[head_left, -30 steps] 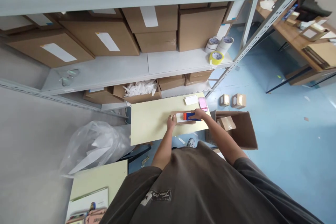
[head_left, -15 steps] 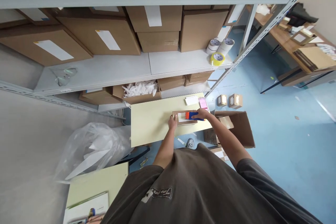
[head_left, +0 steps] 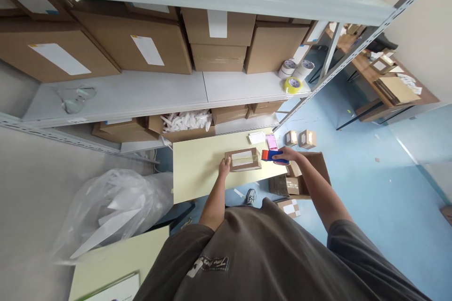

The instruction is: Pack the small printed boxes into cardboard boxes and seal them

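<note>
A small cardboard box (head_left: 243, 159) with a white label and clear tape on top lies on the pale yellow table (head_left: 201, 169). My left hand (head_left: 223, 168) grips the box's left end. My right hand (head_left: 286, 154) is closed round a red and blue tape dispenser (head_left: 270, 155), which sits just past the box's right end. White papers (head_left: 256, 137) and a pink slip (head_left: 271, 141) lie behind the box on the table.
Grey metal shelving (head_left: 141, 91) with large cardboard boxes (head_left: 134, 44) and tape rolls (head_left: 293, 84) stands behind the table. An open carton (head_left: 319, 164) with small boxes sits on the blue floor at right. A clear plastic bag (head_left: 109, 211) lies at left.
My right hand has drawn the tape dispenser rightwards across the box top and off its right end. My left hand stayed on the box's left end. The camera tilted slightly.
</note>
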### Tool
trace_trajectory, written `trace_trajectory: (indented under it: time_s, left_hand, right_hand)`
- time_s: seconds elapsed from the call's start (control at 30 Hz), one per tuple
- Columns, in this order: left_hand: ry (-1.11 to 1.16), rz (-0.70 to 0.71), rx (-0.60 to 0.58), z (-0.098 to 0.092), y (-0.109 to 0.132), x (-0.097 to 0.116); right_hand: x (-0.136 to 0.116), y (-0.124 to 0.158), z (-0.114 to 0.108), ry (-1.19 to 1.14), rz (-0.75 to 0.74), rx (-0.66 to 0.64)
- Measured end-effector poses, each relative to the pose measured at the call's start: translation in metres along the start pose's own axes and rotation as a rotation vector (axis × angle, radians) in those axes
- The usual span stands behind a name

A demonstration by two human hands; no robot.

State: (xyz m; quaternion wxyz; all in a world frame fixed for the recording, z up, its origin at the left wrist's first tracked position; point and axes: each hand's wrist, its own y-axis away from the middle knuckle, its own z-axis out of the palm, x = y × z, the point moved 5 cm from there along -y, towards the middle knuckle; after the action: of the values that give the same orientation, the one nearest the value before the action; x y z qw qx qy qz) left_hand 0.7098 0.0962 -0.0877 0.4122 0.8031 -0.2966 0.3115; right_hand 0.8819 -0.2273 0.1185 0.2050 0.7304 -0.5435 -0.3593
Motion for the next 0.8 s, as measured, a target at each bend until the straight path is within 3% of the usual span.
trace_trajectory:
  time_s: [0.13,0.33,0.43,0.57,0.67,0.8]
  left_hand:
    - [0.041,-0.002,-0.022,-0.004,-0.004,-0.004]
    - [0.057,-0.014,-0.026,-0.006,-0.014,-0.011]
    - [0.086,-0.004,-0.04,-0.01,-0.02,-0.014]
    - [0.08,-0.061,0.022,-0.032,-0.024,-0.025]
    - [0.024,-0.125,0.073,-0.059,-0.025,-0.032]
    - [0.0,-0.117,0.181,-0.102,-0.02,-0.03]
  right_hand:
    - [-0.008,0.004,-0.005,-0.084,-0.052,-0.043]
    - [0.03,0.022,-0.023,-0.086,0.018,0.009]
    - [0.03,0.025,-0.015,-0.074,0.016,0.018]
    - [-0.014,0.005,0.018,-0.086,-0.052,0.02]
    - [-0.06,-0.018,0.042,0.003,-0.109,0.032]
    - [-0.118,-0.041,0.058,0.106,-0.179,0.048]
